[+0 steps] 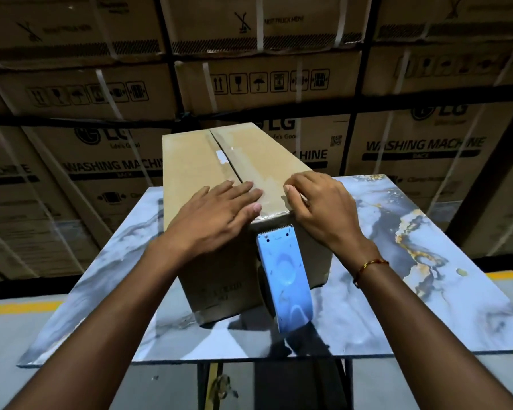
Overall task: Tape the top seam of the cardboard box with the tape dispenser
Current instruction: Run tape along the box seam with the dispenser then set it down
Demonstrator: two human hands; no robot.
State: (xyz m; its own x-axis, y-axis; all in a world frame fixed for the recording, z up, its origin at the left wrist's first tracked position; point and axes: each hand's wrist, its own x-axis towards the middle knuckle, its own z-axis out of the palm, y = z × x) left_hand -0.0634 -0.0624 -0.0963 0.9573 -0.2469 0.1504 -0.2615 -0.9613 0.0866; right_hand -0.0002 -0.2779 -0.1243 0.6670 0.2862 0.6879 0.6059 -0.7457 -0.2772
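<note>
A long cardboard box [190,161] lies on a marble-patterned table, its top seam [219,149] running away from me with the flaps slightly apart. My left hand [216,211] rests flat on the near end of the box top, fingers spread across the seam. My right hand [320,208] is at the box's near right top corner, fingertips pinched on the edge; whether tape is between them I cannot tell. A blue tape dispenser [285,276] hangs against the box's near face, toothed blade up by the top edge. Neither hand holds it.
The marble-patterned table [412,276] extends to the right and left of the box. A wall of stacked washing machine cartons [279,84] stands close behind. Grey floor with a yellow line [18,307] lies below, and a metal table leg [202,386] shows underneath.
</note>
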